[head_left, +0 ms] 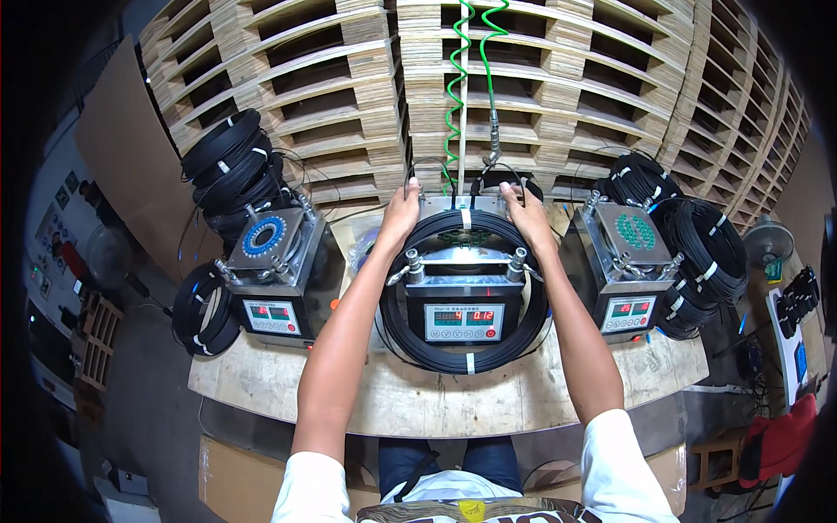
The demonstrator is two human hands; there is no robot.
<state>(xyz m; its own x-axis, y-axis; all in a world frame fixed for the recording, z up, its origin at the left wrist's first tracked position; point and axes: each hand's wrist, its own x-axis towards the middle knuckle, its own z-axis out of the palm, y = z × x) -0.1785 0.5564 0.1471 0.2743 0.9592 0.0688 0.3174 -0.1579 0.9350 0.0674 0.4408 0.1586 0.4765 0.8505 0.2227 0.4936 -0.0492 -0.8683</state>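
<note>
Two hands (401,212) (528,220) flank one coil (432,356) among three machines (272,296) (464,292) (623,296).

Bright light on workbench (440,403) and far pallets (562,65), dimmer floor (166,418) at left; shadow beneath workbench's near edge. Metal top (462,255) of center machine (463,296) catches glare, red display (463,316) glows. Fisheye bows workbench and pallets; far-left background soft, black vignette rings rim.

Cable coil (471,362) around middle machine (462,322), pallets (309,100) behind.
</note>
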